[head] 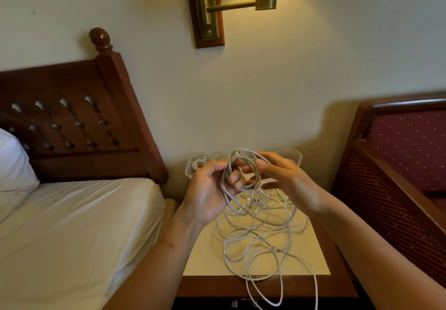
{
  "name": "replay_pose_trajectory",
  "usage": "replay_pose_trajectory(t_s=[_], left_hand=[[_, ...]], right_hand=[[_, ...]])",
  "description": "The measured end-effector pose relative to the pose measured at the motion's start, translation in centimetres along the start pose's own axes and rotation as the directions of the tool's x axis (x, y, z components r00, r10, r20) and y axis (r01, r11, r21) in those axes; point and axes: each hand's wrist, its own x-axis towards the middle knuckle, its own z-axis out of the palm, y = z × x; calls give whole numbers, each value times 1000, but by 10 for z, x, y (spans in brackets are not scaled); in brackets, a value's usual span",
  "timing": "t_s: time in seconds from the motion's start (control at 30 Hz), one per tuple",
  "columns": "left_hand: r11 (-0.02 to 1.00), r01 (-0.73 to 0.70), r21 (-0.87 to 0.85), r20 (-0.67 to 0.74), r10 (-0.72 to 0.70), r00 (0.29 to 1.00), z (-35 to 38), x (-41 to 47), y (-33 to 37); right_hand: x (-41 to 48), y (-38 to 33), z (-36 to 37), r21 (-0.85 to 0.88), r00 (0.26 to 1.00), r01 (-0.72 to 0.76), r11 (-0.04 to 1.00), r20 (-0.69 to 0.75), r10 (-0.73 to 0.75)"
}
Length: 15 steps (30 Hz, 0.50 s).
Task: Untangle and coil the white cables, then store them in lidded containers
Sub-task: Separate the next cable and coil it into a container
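Coil (pixel 241 151) of white cable is standing upright above the nightstand's (pixel 205 256) far edge, opening facing the camera. Left hand (pixel 207 189) is curling its fingers (pixel 235 179) through it; right hand (pixel 284 174) is pinching its right side. Strands are trailing down into the tangle (pixel 255 237), which is spilling over the near edge. A clear container (pixel 194 165) is sitting at the far left corner.

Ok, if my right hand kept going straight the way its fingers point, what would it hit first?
Your right hand points left, straight into the cable coil it pinches. Just beyond are the left hand fingers hooked through that coil, though depth is hard to judge.
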Motion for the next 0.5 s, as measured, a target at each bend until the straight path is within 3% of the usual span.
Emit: replay_pose_trajectory(t_s=[0.07, 0.17, 0.27, 0.37, 0.5], left_hand=[[998, 13, 66, 25, -15, 1000, 4, -1, -1], [975, -16, 222, 1, 16, 1000, 11, 0, -1], [844, -47, 534, -17, 67, 998, 11, 0, 1], [684, -74, 725, 2, 106, 994, 4, -2, 4], [733, -135, 667, -11, 190, 982, -3, -4, 14]], right_hand=[[1, -5, 7, -48, 999, 43, 998, -19, -43], [5, -5, 14, -92, 980, 94, 991, -165, -109], [9, 0, 12, -125, 953, 81, 989, -281, -113], [12, 5, 7, 103, 943, 71, 992, -331, -33], [7, 3, 0, 545, 973, 36, 838, -210, 95]])
